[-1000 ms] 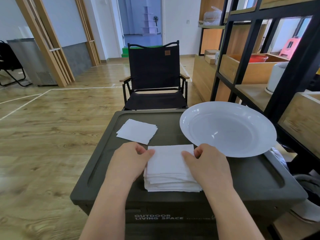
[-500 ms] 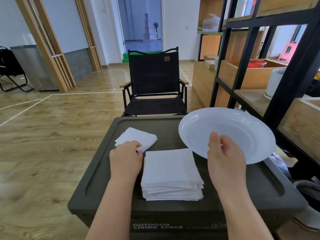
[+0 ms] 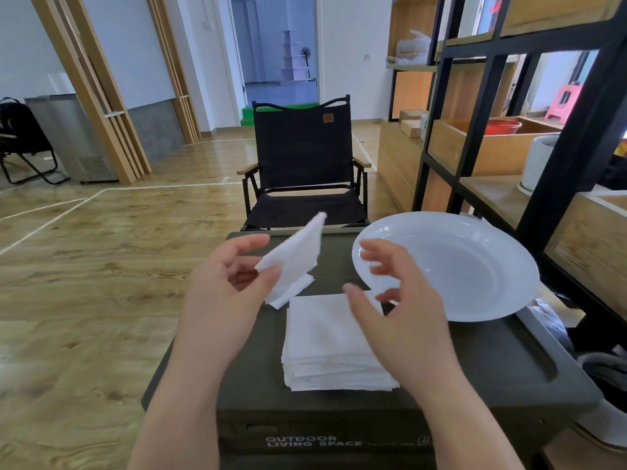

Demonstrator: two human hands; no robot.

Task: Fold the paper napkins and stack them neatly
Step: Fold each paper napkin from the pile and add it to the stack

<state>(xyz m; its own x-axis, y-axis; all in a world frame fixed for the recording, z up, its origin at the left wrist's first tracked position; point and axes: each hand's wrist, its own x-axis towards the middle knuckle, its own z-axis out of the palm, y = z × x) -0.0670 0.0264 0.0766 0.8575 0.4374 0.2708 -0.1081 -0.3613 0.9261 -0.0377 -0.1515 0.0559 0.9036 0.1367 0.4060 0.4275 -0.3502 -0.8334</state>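
A stack of white paper napkins [image 3: 325, 347] lies on the dark green box lid [image 3: 502, 361] in front of me. My left hand [image 3: 224, 293] pinches one white folded napkin [image 3: 295, 259] by its lower corner and holds it up above the lid, its far corner pointing upward. My right hand [image 3: 397, 300] hovers over the stack with its fingers spread and loosely bent, holding nothing, just right of the lifted napkin. Part of the stack's right side is hidden behind that hand.
A large white plate [image 3: 451, 266] sits on the lid's right rear corner. A black folding chair [image 3: 302, 171] stands just behind the box. A black-framed wooden shelf unit [image 3: 509, 137] runs along the right. Wooden floor spreads to the left.
My left hand has picked the single napkin up off the lid and raised it. My right hand has moved left from the plate's edge and opened over the stack.
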